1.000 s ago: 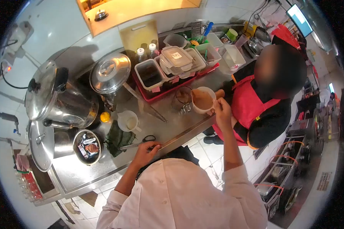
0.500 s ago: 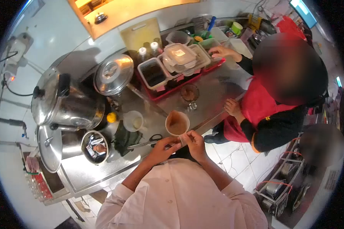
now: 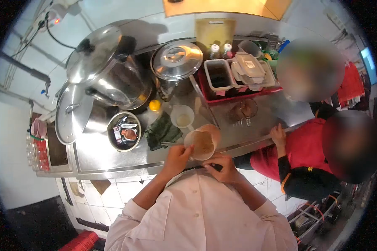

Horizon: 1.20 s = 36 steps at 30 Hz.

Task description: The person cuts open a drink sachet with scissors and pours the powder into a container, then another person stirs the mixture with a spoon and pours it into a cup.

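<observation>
My left hand (image 3: 177,160) grips the near left side of a pale plastic tub (image 3: 214,133), thumb over the rim. Brown powder (image 3: 203,143) lies inside the tub, which is at the counter's front edge, its mouth facing up to me. Just below the tub's near right side is my right hand (image 3: 223,168), fingers curled beside a small dark shape; what they hold, if anything, I cannot make out. Left of the tub a metal blade (image 3: 168,144) shows, partly hidden. A dark green cloth (image 3: 160,133) and a white plastic cup (image 3: 182,116) are close behind.
A glass cup (image 3: 246,109) stands right of the tub. Farther back is a red tray (image 3: 215,100) with lidded containers. Large steel pots (image 3: 121,79), an orange-yellow fruit (image 3: 154,105) and a bowl of packets (image 3: 125,149) are left. A person in a red apron (image 3: 301,140) stands at right.
My view has swung left. My hands, formerly together in front of the tub, have parted; the left now grips the tub, which has come closer to me. The other person's arm has withdrawn from the containers.
</observation>
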Each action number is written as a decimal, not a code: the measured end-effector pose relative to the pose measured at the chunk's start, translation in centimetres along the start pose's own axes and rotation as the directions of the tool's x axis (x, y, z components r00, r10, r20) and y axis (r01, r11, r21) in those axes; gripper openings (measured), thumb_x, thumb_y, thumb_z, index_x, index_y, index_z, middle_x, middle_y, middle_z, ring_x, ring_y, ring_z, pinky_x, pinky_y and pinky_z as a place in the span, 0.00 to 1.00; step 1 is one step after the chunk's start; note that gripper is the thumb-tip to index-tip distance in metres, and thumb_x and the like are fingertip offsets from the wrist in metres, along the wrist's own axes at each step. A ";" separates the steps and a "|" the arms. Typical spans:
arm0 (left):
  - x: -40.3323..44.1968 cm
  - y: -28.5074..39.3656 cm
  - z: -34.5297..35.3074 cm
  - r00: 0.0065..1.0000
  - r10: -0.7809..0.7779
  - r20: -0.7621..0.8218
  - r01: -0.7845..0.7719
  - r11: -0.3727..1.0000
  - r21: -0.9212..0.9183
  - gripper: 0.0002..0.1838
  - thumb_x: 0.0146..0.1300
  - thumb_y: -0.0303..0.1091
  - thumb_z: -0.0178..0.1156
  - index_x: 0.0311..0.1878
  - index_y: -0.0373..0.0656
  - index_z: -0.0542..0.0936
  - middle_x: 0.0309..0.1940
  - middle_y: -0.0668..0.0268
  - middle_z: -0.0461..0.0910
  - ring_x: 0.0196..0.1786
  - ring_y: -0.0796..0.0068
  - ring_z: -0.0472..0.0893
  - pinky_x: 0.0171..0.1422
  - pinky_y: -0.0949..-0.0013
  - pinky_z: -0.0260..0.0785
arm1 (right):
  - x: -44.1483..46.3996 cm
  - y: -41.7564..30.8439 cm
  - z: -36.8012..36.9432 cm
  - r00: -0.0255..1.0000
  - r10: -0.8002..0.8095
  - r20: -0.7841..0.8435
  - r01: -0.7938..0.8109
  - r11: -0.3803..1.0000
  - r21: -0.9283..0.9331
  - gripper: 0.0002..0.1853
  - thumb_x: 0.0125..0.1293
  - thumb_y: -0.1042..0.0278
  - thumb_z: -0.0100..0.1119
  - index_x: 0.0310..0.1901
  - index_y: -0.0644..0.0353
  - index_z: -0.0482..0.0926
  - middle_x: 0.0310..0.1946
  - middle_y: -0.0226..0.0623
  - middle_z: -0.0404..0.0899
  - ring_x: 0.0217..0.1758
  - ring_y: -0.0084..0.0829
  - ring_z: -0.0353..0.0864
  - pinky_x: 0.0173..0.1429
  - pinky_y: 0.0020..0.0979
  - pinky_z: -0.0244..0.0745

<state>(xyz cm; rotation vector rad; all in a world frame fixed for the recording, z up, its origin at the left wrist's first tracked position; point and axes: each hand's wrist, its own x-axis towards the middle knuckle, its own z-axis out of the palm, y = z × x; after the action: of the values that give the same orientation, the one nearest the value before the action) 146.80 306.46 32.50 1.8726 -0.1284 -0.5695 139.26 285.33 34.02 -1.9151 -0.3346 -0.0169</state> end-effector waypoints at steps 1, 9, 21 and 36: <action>-0.9 0.2 -1.6 0.999 0.026 -0.031 -0.025 0.999 0.039 0.26 0.72 0.44 0.56 0.24 0.31 0.79 0.13 0.65 0.72 0.20 0.78 0.72 0.25 0.63 0.61 | 0.5 -0.6 -0.5 0.999 0.034 -0.005 -0.034 0.998 0.046 0.03 0.62 0.75 0.63 0.36 0.64 0.84 0.30 0.40 0.85 0.34 0.30 0.84 0.38 0.32 0.77; -5.6 -3.1 -9.4 0.957 -0.168 -0.235 0.124 0.974 -0.192 0.24 0.75 0.45 0.55 0.30 0.33 0.82 0.20 0.69 0.78 0.23 0.84 0.73 0.27 0.71 0.63 | 8.4 7.2 4.9 0.814 0.376 -0.442 -0.338 0.927 0.166 0.15 0.66 0.59 0.66 0.40 0.65 0.81 0.31 0.38 0.83 0.33 0.26 0.82 0.38 0.31 0.76; -5.7 -6.3 -10.7 0.978 -0.132 -0.160 0.103 0.978 -0.181 0.17 0.76 0.41 0.52 0.37 0.35 0.79 0.27 0.70 0.77 0.33 0.81 0.74 0.40 0.73 0.67 | 11.1 7.9 7.6 0.770 0.590 -0.243 -0.521 0.802 0.293 0.20 0.69 0.50 0.63 0.41 0.63 0.78 0.32 0.32 0.81 0.28 0.26 0.82 0.33 0.30 0.74; -5.7 -3.8 -12.1 1.000 0.015 -0.020 -0.017 0.996 -0.093 0.19 0.76 0.41 0.53 0.35 0.34 0.79 0.25 0.68 0.79 0.33 0.81 0.76 0.40 0.72 0.68 | 6.9 6.4 8.4 0.680 0.390 -0.621 -0.408 0.905 0.122 0.15 0.65 0.57 0.66 0.43 0.61 0.78 0.37 0.39 0.82 0.37 0.34 0.83 0.40 0.32 0.76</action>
<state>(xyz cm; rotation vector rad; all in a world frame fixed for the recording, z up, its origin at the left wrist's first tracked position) 146.50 320.25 34.06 1.7845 -0.1026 -0.5378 146.17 292.56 26.30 -1.8466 0.5580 -0.3753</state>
